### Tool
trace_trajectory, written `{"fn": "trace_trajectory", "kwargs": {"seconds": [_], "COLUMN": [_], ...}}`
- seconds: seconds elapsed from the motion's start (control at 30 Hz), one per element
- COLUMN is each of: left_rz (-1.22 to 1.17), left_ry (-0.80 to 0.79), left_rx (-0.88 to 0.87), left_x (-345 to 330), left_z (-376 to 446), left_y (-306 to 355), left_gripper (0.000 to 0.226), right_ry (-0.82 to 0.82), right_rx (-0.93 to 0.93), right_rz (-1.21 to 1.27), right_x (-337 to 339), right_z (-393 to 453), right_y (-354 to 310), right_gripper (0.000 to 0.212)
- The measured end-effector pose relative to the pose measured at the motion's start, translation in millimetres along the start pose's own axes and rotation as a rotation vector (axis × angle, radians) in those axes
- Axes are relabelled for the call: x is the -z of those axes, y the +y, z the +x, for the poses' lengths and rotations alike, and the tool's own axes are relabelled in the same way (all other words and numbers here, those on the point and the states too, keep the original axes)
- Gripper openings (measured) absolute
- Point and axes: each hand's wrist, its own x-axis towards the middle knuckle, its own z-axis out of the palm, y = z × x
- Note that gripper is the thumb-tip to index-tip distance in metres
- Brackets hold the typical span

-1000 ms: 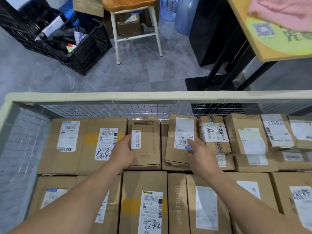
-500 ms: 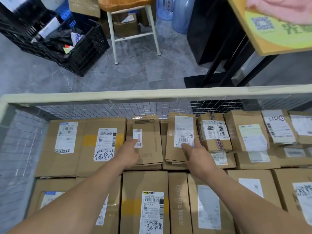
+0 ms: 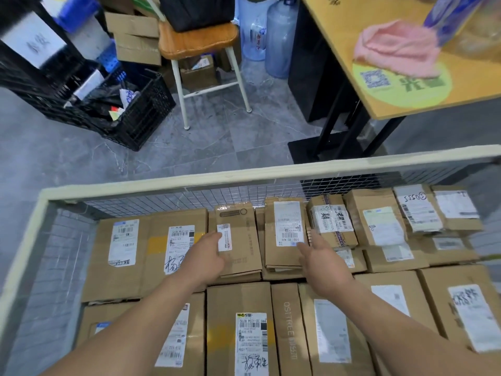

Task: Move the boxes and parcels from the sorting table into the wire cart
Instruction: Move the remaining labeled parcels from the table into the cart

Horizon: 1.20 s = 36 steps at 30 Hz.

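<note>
The wire cart (image 3: 244, 175) with a cream rim is packed with several labelled cardboard boxes. In its back row lie two slim brown boxes side by side: one (image 3: 241, 240) with a small white sticker, the other (image 3: 284, 256) with a long shipping label. My left hand (image 3: 208, 256) rests with straight fingers on the left edge of the first box. My right hand (image 3: 320, 259) lies flat, fingers extended, on the lower right corner of the second box. Neither hand grips anything.
Beyond the cart stand a black plastic crate (image 3: 108, 107) of clutter, a wooden-seat stool (image 3: 200, 47), water jugs (image 3: 279, 36) and a yellow table (image 3: 406, 85) with a pink cloth (image 3: 398, 50). Larger boxes fill the cart's near row (image 3: 244, 321).
Both hands stay on the same two slim boxes, fingers a little straighter. The camera has tilted up, showing more floor, stool and table.
</note>
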Motion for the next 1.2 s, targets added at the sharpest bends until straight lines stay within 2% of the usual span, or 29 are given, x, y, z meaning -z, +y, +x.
{"fn": "trace_trajectory", "kwargs": {"seconds": [0.1, 0.2, 0.43, 0.6, 0.7, 0.87, 1.2], "left_rz": [0.066, 0.189, 0.415, 0.529, 0.587, 0.629, 0.679], "left_ry": [0.027, 0.053, 0.145, 0.203, 0.211, 0.254, 0.224], "left_rx": [-0.066, -0.23, -0.611, -0.843, -0.965, -1.187, -1.55], "left_x": [27, 60, 114, 123, 112, 74, -72], "left_z": [-40, -86, -187, -259, -295, -356, -511], "left_y": [30, 71, 173, 249, 292, 367, 509], "left_gripper": [0.062, 0.054, 0.064, 0.049, 0.053, 0.055, 0.066], "right_ry": [0.038, 0.12, 0.355, 0.496, 0.583, 0.707, 0.843], "right_rx": [-0.049, -0.122, -0.288, -0.449, -0.548, -0.683, -1.028], "right_rz": [0.135, 0.193, 0.254, 0.235, 0.217, 0.194, 0.229], "right_x": [38, 87, 190, 241, 260, 270, 231], "right_z": [-39, -86, -220, -315, -370, -467, -679], "right_y": [-11, -21, -26, -16, 2, 46, 150], "right_gripper": [0.051, 0.043, 0.059, 0.051, 0.055, 0.049, 0.049]}}
